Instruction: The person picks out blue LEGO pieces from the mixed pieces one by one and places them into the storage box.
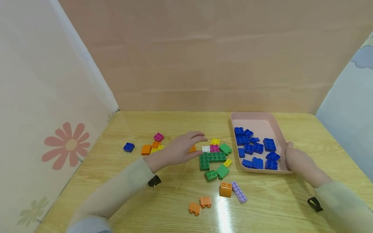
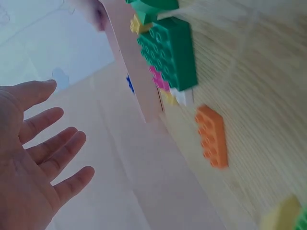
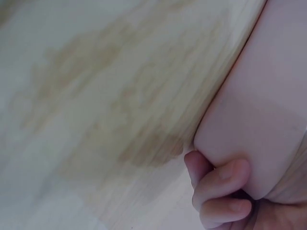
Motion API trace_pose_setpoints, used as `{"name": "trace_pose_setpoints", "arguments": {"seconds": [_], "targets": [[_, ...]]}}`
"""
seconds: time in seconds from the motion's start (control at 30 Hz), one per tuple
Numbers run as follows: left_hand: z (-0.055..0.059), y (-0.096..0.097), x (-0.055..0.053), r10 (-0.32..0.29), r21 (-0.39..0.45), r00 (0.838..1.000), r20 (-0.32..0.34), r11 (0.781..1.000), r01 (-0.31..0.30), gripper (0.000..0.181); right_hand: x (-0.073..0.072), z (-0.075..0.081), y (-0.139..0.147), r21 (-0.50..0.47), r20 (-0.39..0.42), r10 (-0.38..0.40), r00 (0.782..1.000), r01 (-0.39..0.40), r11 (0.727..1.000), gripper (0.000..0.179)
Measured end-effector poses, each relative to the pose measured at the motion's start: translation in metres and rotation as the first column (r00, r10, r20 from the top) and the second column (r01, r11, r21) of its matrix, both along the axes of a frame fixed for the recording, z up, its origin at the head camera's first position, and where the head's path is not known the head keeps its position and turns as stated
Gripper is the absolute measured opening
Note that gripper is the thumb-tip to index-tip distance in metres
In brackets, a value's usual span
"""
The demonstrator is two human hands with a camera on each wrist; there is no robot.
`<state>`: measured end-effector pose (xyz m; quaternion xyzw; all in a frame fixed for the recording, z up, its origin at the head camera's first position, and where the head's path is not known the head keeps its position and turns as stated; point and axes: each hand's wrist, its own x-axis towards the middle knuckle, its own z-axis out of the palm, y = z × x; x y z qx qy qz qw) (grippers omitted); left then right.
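Observation:
A pink tray [image 1: 263, 119] holding several blue toy bricks [image 1: 269, 144] lies on the right of the table. My right hand [image 1: 301, 161] grips its right side near the front corner; in the right wrist view, the curled fingers [image 3: 223, 179] press against the tray's outer wall [image 3: 249, 124]. My left hand [image 1: 180, 149] hovers over the middle of the table with nothing in it, its fingers apart. Below and beside it are an orange brick [image 2: 213, 136], a white brick [image 1: 205, 149] and green bricks [image 1: 217, 157]. Part of the orange brick is hidden by the hand in the head view.
Left of the left hand lie a blue brick [image 1: 129, 147], a magenta brick [image 1: 158, 137] and orange and yellow bricks. Nearer the front edge are orange bricks [image 1: 225, 189] and a long purple brick [image 1: 239, 192]. A papered wall [image 1: 204, 64] stands behind the table.

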<state>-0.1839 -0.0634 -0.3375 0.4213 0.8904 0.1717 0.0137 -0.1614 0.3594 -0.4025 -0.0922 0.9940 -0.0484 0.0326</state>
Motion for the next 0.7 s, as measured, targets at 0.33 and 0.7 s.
{"name": "trace_pose_setpoints", "arguments": {"seconds": [0.33,0.7], "targets": [[-0.006,-0.077,0.012,0.222,0.131,0.975,-0.027,0.967,-0.216,0.046,0.002,-0.005,0.002,0.008,-0.07,0.056,0.996,-0.055,0.998,0.034],[-0.008,-0.161,-0.013,0.393,0.188,0.915,0.088,0.896,-0.403,0.048,0.001,-0.007,0.003,0.017,-0.07,0.049,0.996,-0.048,0.999,0.031]]}}
